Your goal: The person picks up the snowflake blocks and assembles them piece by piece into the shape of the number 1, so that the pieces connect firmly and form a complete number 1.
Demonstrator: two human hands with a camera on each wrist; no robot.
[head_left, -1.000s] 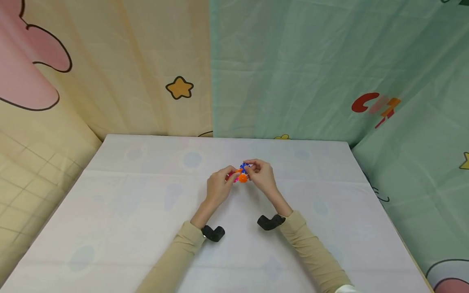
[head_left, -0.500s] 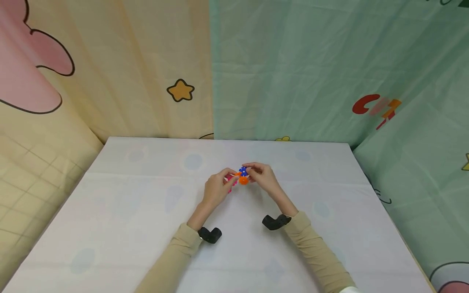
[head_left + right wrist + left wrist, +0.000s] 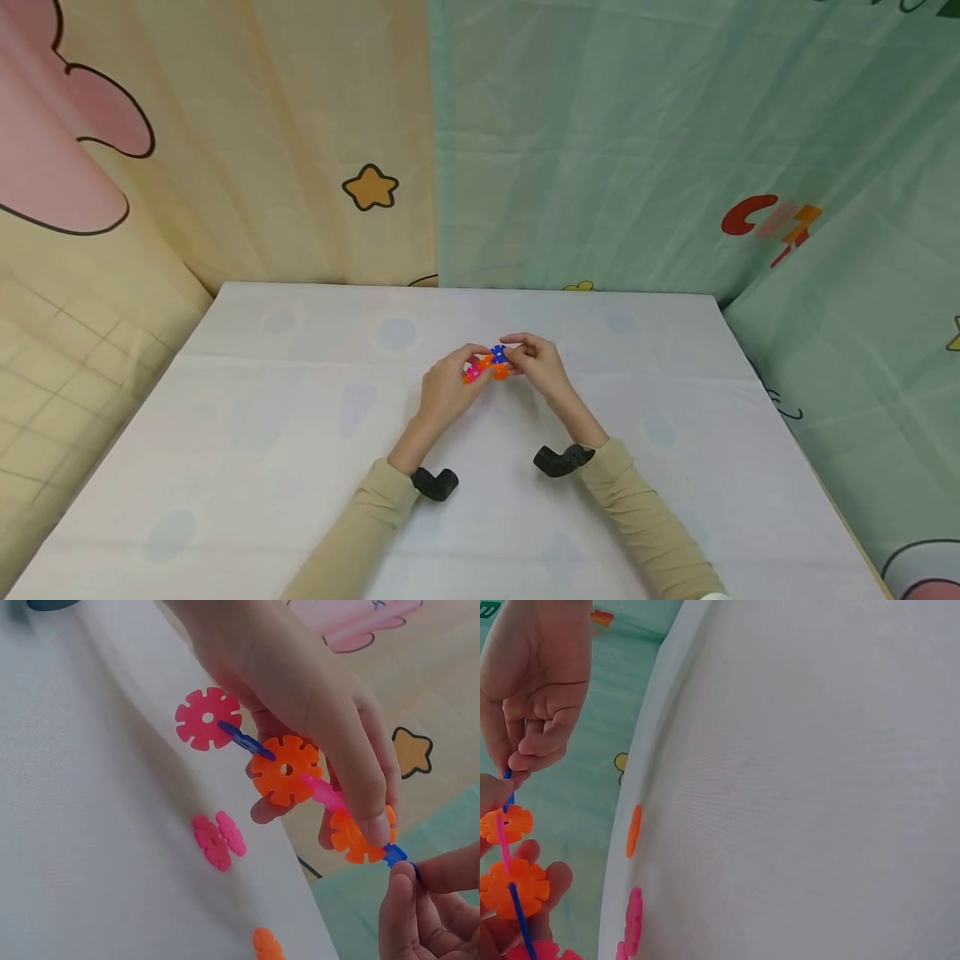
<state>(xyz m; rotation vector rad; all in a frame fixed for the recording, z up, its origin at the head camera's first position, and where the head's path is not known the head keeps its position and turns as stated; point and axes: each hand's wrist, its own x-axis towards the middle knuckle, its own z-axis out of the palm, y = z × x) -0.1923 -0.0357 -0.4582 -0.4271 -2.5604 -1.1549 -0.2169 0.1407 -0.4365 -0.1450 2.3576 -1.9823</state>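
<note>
disc chain [image 3: 270, 776] aloft over surface [image 3: 112, 825]; left hand [image 3: 453, 383] pinching end orange disc [image 3: 349, 838], right hand [image 3: 542, 367] blue disc [image 3: 498, 354]. crooked push or twist could pop slots apart, dropping pieces.

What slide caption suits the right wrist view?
Left hand holds a chain of notched pink, blue and orange discs; right hand pinches the blue end disc.

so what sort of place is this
Perhaps a curtained-off play or craft corner, judging by the cartoon-printed curtains behind and beside a white table, and the bright notched discs, some joined.
</note>
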